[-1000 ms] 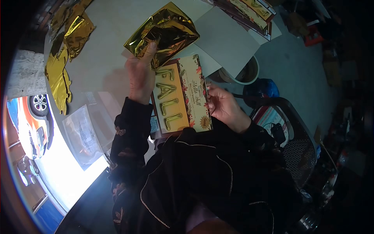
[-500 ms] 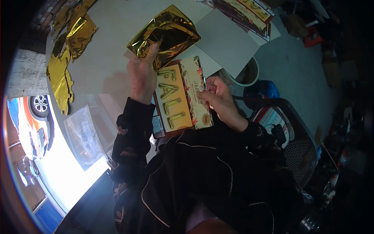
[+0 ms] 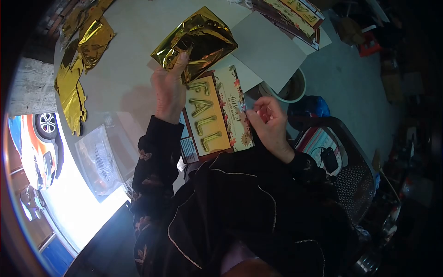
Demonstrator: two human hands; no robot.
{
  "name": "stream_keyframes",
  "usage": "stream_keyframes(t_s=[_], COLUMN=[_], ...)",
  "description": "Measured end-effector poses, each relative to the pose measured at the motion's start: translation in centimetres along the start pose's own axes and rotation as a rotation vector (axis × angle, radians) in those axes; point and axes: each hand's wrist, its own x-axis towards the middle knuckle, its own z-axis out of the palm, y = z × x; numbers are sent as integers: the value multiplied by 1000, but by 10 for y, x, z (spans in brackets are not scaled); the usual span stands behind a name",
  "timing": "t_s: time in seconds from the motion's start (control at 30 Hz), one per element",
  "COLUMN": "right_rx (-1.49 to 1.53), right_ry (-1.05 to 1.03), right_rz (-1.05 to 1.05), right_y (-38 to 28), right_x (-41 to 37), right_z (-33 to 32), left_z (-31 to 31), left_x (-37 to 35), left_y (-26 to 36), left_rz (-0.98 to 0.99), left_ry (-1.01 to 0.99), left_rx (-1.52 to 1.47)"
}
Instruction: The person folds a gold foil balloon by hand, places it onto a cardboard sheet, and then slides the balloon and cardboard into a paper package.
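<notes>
My left hand (image 3: 170,92) is closed on a folded sheet of shiny gold foil (image 3: 207,39), thumb on top, raised over the table. Just below it lies a printed card package (image 3: 203,115) with gold letters reading FALL on an orange panel, beside a cream panel (image 3: 235,111) with leaves and small print. At the cream panel's right edge is my right hand (image 3: 271,124), its fingers curled but apart and the thumb tip close to a small shiny bit on that edge. Whether the thumb touches the card is hard to tell.
Crumpled gold foil (image 3: 71,92) lies along the table's left side. A clear plastic bag (image 3: 99,161) is at the lower left. Grey board (image 3: 270,46) and more printed packages (image 3: 295,18) sit at the far right, by a white bucket (image 3: 300,85) and a chair (image 3: 357,171).
My right hand has loosened from the card's right edge and shifted slightly right, its fingers coming apart. My left hand with the gold foil has barely moved.
</notes>
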Motion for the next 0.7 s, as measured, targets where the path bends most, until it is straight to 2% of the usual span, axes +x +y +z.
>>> stream_keyframes(t_s=[0.13,0.23,0.33,0.43,0.63,0.7], right_rx=[-263,-144,-226,-260,188,-128], right_ry=[-157,-141,-75,-108,-26,-22], right_rz=[-91,51,20,-22,176,-101], right_y=[-3,4,0,0,12,0], right_x=[5,7,10,9,8,5], right_z=[2,6,4,2,2,2], left_z=[-1,-2,-3,-3,-2,-2], left_x=[0,1,1,1,0,0], left_y=[-2,-2,-3,-3,-2,-4], left_rz=[7,13,-9,-10,-16,-22], left_ry=[-6,25,50,51,32,30], left_rx=[4,4,-15,-18,-47,-40])
